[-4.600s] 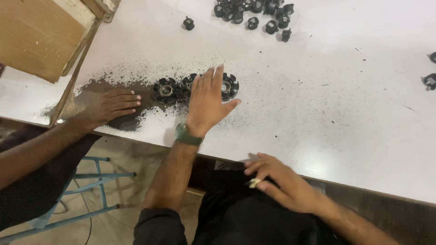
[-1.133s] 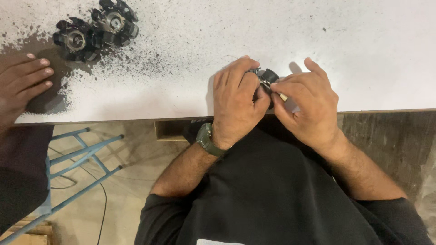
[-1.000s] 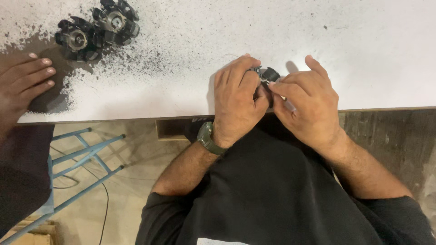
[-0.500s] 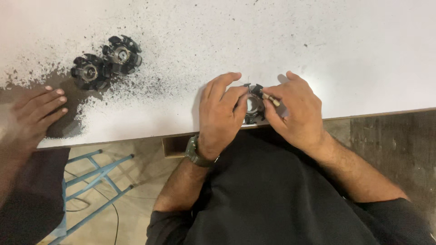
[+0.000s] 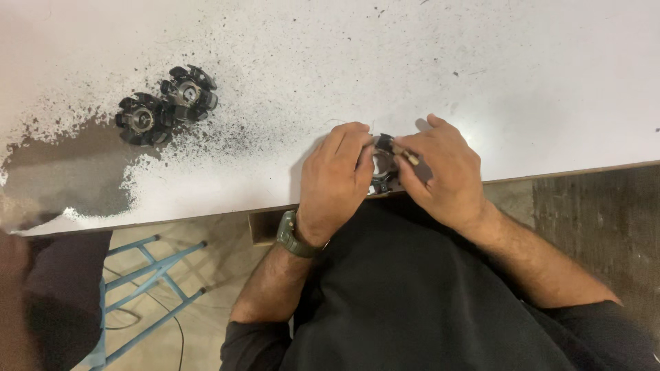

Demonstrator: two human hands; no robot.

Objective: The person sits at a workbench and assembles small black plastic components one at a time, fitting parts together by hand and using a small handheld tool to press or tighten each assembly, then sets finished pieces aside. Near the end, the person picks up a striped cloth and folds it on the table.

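My left hand [image 5: 337, 180] and my right hand [image 5: 440, 172] meet at the near edge of the white table [image 5: 522, 82]. Between them they hold a small black round part [image 5: 383, 165], mostly hidden by my fingers. My left hand grips its left side. The right hand pinches a thin pale stick-like tool [image 5: 407, 156] against the part's upper right. A green watch [image 5: 294, 235] is on my left wrist.
Two more black toothed parts [image 5: 165, 106] lie together at the upper left amid dark powder scattered over the table. A dark grey patch [image 5: 69, 172] covers the table's left edge. Another person's dark sleeve [image 5: 41, 302] shows at lower left, beside a blue metal frame [image 5: 148, 275].
My hands first lay apart, left flat on the table; they have since come together on the black part. The other person's hand at the left has left the table.
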